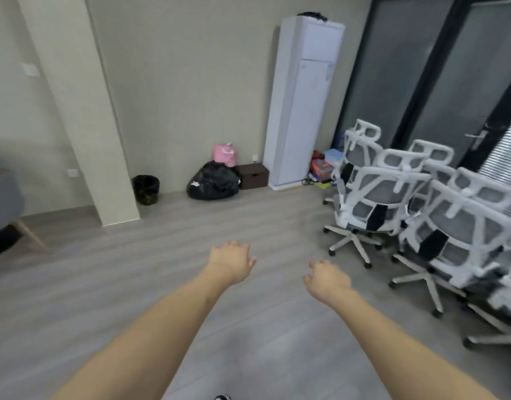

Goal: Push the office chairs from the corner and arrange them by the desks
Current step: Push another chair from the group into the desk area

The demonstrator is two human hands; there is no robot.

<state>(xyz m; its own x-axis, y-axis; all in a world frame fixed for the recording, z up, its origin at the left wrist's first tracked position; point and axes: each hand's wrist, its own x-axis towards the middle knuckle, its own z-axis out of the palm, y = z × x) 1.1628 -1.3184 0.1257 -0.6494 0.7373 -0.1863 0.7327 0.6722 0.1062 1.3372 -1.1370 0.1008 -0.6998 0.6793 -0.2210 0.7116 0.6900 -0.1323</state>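
Head view: left hand (232, 261) and right hand (326, 277) extend over bare floor (162, 284), fingers loosely curled, gripping nothing. White mesh office chairs (392, 197) stand clustered at the floor's right edge, near the corner, beside the glass partition (421, 67).

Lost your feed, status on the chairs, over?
Left hand and right hand open, holding nothing. Office chairs bunched in corner, untouched. Floor between hands and chairs shows nothing in the way.
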